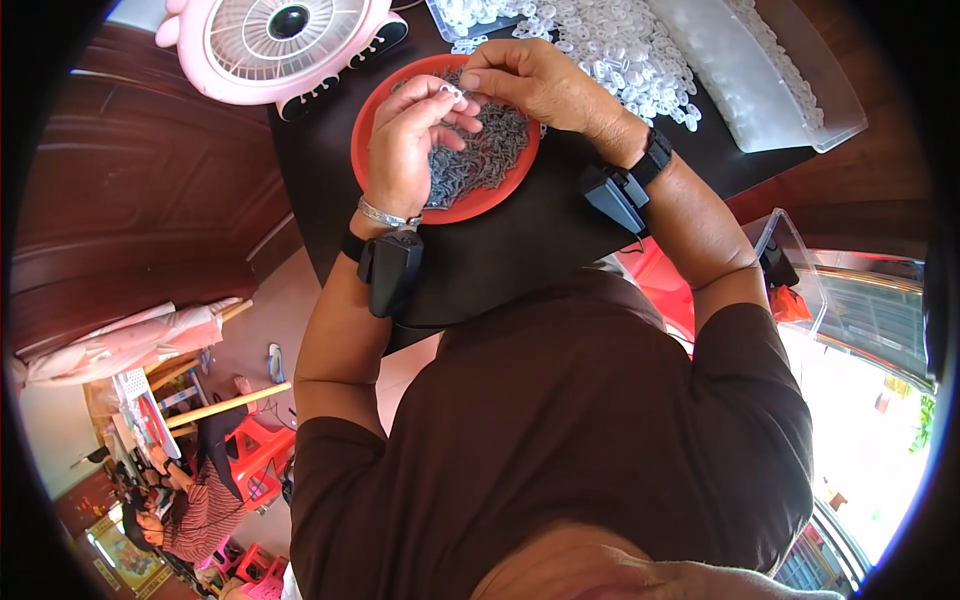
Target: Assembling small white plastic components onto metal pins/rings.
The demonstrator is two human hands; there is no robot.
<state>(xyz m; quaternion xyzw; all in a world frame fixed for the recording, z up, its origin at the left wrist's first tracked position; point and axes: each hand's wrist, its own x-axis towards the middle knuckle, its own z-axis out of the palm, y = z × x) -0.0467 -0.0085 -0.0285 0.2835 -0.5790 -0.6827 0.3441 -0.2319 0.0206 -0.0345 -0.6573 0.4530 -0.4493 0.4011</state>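
Pinching small white ring [452,92] between left hand [408,150] thumb and forefinger, above red dish [372,120]. Right hand [535,80] fingertips closed at same ring, seemingly fitting small grey piece; exact hold hidden. Assembly step apparently mid-way; next move likely needs fine alignment, light pressure. Inside dish: heap of dull grey parts [485,155], thin, curved. Beyond dish: pile of glossy white plastic rings [625,50], translucent tray [760,70]. Left of dish: pink fan [275,45].

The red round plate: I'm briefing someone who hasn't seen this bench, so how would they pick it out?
Start at the black tabletop and find the pink desk fan at its far left. Just right of the fan sits the red round plate, under both hands. It alone holds small dark grey pieces; the neighbouring pile is white.
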